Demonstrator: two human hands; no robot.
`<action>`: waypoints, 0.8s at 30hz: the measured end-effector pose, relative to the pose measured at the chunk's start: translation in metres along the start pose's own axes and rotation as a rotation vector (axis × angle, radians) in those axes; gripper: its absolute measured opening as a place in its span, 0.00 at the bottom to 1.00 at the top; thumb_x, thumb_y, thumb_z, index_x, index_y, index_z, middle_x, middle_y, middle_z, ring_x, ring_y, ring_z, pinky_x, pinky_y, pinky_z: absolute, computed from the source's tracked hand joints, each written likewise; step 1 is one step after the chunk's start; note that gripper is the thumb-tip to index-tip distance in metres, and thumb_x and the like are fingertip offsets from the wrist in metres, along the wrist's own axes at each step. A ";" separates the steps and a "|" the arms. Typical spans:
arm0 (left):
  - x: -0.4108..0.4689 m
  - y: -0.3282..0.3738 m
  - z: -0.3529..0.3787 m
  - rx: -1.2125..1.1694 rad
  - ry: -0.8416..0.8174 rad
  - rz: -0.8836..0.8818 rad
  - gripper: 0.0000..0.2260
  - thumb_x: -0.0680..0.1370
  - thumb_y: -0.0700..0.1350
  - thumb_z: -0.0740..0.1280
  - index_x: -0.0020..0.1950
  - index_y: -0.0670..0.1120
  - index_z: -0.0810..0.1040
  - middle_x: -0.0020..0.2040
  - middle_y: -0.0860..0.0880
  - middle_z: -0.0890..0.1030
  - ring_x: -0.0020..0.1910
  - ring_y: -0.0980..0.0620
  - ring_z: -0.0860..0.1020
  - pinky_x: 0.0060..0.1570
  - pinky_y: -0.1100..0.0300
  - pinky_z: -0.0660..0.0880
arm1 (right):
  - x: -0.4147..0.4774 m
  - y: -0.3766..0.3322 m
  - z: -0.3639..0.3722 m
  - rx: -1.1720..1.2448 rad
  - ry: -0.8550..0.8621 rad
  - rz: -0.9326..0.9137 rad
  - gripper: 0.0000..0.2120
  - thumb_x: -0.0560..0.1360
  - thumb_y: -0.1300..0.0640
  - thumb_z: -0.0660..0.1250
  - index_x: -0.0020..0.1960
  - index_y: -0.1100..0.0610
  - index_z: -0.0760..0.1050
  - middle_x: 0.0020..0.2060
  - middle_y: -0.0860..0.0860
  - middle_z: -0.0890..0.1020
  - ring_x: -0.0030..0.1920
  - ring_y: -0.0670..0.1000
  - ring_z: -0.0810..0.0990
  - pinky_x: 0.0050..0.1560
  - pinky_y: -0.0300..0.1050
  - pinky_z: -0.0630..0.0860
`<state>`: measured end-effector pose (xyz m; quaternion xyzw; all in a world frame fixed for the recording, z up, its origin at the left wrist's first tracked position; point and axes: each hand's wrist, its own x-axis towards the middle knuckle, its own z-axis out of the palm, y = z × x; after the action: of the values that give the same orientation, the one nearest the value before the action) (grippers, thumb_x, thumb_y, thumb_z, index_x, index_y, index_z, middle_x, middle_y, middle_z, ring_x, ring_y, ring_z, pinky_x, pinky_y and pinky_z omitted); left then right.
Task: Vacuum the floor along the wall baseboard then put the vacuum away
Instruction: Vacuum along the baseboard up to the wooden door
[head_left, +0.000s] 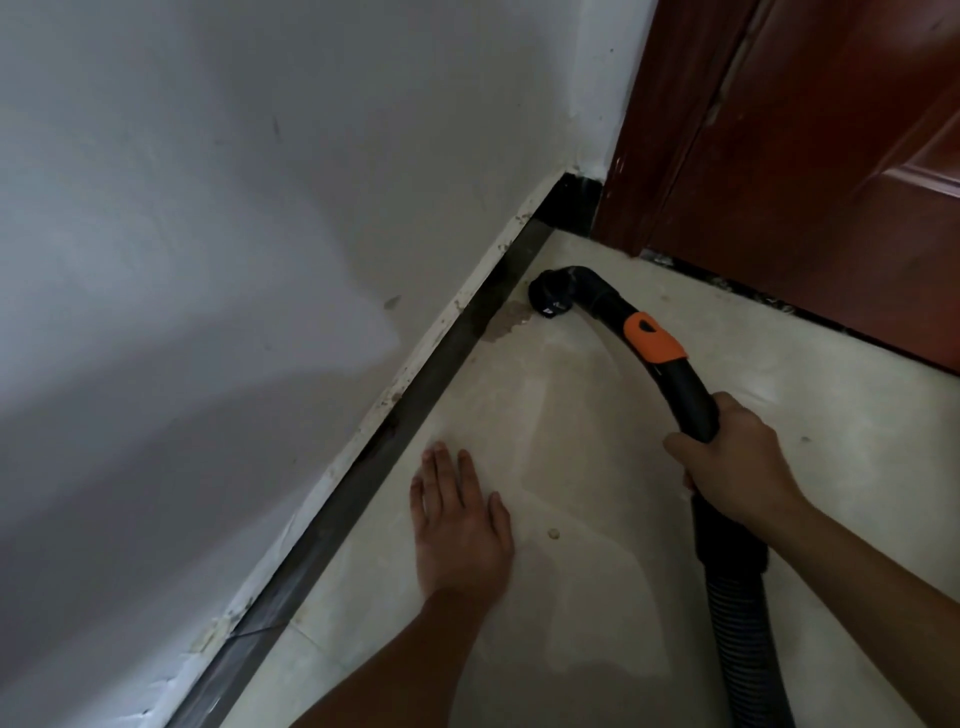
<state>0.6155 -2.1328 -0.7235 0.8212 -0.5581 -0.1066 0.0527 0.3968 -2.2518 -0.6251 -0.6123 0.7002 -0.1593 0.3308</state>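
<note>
Vacuum nozzle (545, 299) just beside dark baseboard (415, 410) near door (805, 182) corner, right grip (737, 457) clamped on black wand (691, 395), left grip (460, 525) flat, fingers straight, on pale floor (597, 467), white wall (208, 260) alongside

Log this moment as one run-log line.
right hand grips vacuum wand | nozzle at dirt patch by baseboard | left hand flat on floor

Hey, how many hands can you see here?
2. The left hand rests flat on the floor beside the baseboard; the right hand grips the black vacuum tube. None seems hidden.
</note>
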 end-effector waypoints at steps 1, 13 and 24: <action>0.000 0.000 0.000 -0.002 0.006 -0.001 0.30 0.80 0.57 0.38 0.79 0.43 0.46 0.79 0.41 0.41 0.77 0.45 0.37 0.75 0.49 0.37 | 0.002 -0.003 0.001 0.004 -0.005 -0.004 0.10 0.72 0.60 0.71 0.49 0.59 0.72 0.31 0.57 0.80 0.28 0.53 0.80 0.27 0.40 0.69; 0.000 0.000 0.002 -0.006 0.015 -0.004 0.29 0.81 0.56 0.41 0.79 0.43 0.48 0.79 0.40 0.44 0.78 0.44 0.39 0.75 0.49 0.38 | 0.005 -0.006 0.001 0.019 0.000 -0.002 0.09 0.72 0.60 0.71 0.49 0.58 0.72 0.31 0.57 0.80 0.27 0.52 0.79 0.26 0.40 0.69; 0.000 -0.001 0.002 -0.022 0.026 -0.005 0.30 0.80 0.56 0.40 0.79 0.43 0.50 0.79 0.40 0.46 0.78 0.44 0.41 0.76 0.49 0.40 | -0.004 -0.006 0.006 0.000 -0.022 -0.019 0.10 0.73 0.60 0.71 0.50 0.57 0.72 0.31 0.56 0.80 0.26 0.51 0.79 0.24 0.38 0.68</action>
<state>0.6155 -2.1321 -0.7253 0.8234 -0.5539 -0.1021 0.0686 0.4054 -2.2478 -0.6240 -0.6207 0.6906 -0.1558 0.3371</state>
